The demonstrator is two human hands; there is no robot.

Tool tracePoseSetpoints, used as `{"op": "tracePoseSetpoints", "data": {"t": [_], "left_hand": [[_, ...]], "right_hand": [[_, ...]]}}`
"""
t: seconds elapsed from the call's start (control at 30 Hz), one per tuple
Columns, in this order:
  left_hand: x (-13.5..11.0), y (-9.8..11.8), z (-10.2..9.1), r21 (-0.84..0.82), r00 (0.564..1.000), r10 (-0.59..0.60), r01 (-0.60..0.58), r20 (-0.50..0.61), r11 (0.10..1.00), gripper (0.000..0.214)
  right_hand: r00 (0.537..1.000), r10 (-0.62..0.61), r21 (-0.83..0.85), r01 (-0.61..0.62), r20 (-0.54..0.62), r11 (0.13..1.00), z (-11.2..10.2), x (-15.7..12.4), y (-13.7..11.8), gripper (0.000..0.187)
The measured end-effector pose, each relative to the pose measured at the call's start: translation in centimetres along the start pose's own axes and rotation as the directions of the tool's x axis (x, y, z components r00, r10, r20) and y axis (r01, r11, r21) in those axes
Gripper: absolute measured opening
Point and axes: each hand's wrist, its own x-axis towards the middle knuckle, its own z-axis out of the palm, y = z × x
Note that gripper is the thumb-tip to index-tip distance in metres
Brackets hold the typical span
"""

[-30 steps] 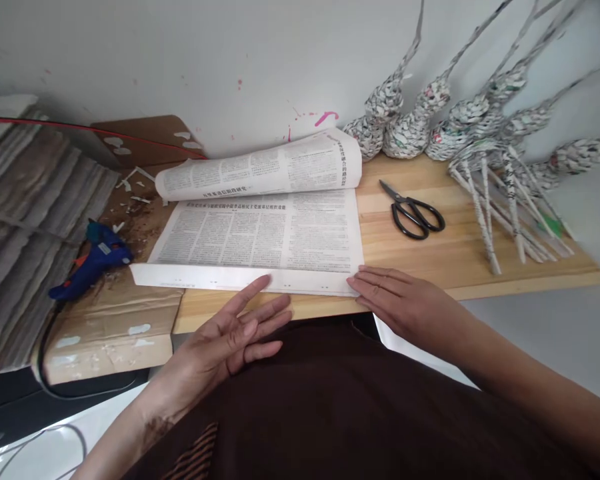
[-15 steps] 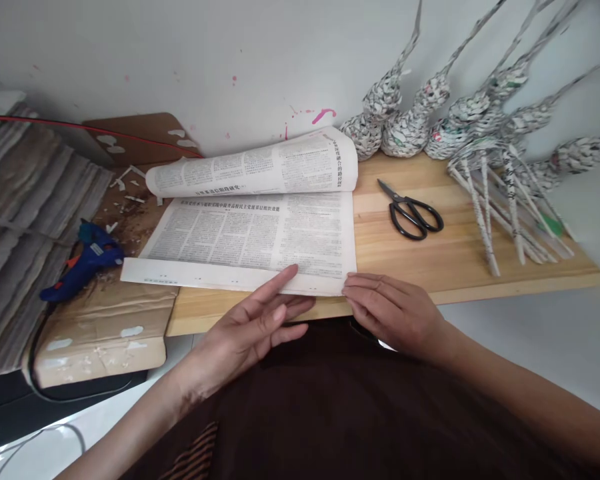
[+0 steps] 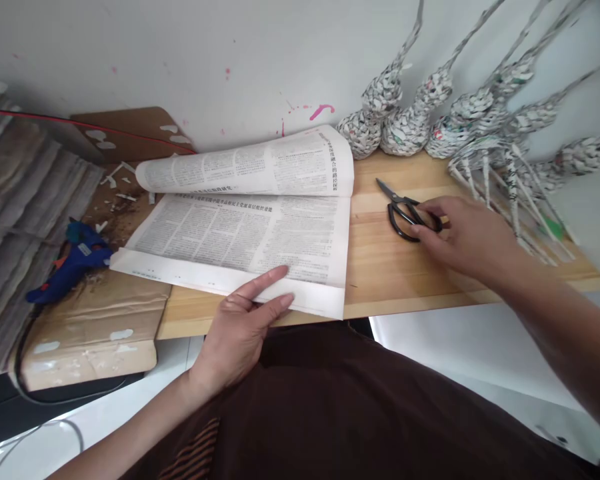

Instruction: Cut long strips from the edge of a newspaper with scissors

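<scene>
Printed newspaper sheets point(image 3: 230, 230) lie on the wooden table, their far part curled over in a loose roll and a blank margin along the near edge. My left hand point(image 3: 245, 327) grips that near edge, thumb and index finger on top and the other fingers hidden beneath. To the right of the paper, black-handled scissors point(image 3: 403, 217) lie flat, blades towards the upper left. My right hand point(image 3: 467, 233) is closed at the right handle loop, thumb and fingertips on it.
Several woven paper gourd shapes point(image 3: 405, 133) line the wall at the right, with rolled paper sticks point(image 3: 513, 193) before them. At the left, a blue glue gun point(image 3: 77, 260) rests on cardboard point(image 3: 105, 313) beside a tall newspaper stack point(image 3: 25, 220). The table's front edge point(image 3: 405, 313) runs close to my body.
My right hand has left the paper's near corner and moved right and away to the scissors. My left hand has closed on the paper edge, and the near corner now hangs past the table edge.
</scene>
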Motion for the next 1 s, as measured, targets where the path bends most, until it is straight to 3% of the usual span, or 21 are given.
{"op": "tracePoseSetpoints", "data": {"t": [0.1,0.2,0.37,0.47,0.57,0.63,0.7,0.77,0.83,0.9,1.0], "left_hand": [[-0.1,0.0,0.1,0.015,1.000,-0.010,0.010,0.012,1.000,0.062],[-0.3,0.0,0.1,0.091,1.000,0.009,-0.010,0.015,0.996,0.063],[-0.4,-0.2,-0.1,0.197,0.998,0.056,-0.059,0.018,0.979,0.058],[-0.1,-0.3,-0.3,0.194,1.000,0.025,-0.027,0.013,0.981,0.055],[0.0,-0.3,-0.1,0.147,0.999,0.025,-0.019,-0.039,0.989,0.045],[0.0,-0.2,0.2,0.121,0.997,0.027,-0.018,-0.072,0.993,0.040],[-0.2,-0.2,0.5,0.102,0.995,0.018,-0.008,-0.097,0.995,0.040],[-0.5,-0.2,0.9,0.078,0.993,0.003,0.006,-0.116,0.997,0.047],[-0.7,-0.3,1.3,0.045,0.992,-0.011,0.017,-0.122,0.999,0.056],[-0.9,-0.6,1.6,0.009,0.992,-0.005,0.006,-0.124,1.000,0.059],[-0.9,-1.3,1.7,-0.031,0.991,0.028,-0.032,-0.127,0.999,0.047]], "right_hand": [[0.984,0.082,0.025,-0.087,0.160,0.996,-0.1,2.6,1.3,0.033],[0.957,0.159,0.010,-0.166,0.241,0.986,-0.5,3.9,1.1,0.039],[0.915,0.186,-0.126,-0.150,0.359,0.981,-1.4,3.8,1.9,0.048],[0.845,0.229,0.077,-0.302,0.484,0.950,-2.6,2.4,2.4,0.034],[0.675,0.103,0.409,-0.554,0.731,0.726,-3.8,0.2,1.4,0.024],[0.562,-0.062,0.478,-0.634,0.824,0.608,-4.4,-1.3,0.2,0.022],[0.419,-0.250,0.482,-0.657,0.873,0.580,-4.5,-2.6,-0.9,0.033],[0.324,-0.374,0.489,-0.679,0.869,0.548,-4.3,-3.4,-1.6,0.044],[0.310,-0.427,0.516,-0.658,0.849,0.548,-4.1,-3.8,-1.7,0.050],[0.325,-0.455,0.554,-0.589,0.829,0.588,-3.9,-3.7,-1.7,0.055],[0.319,-0.508,0.595,-0.535,0.800,0.600,-3.8,-3.1,-2.4,0.057]]}}
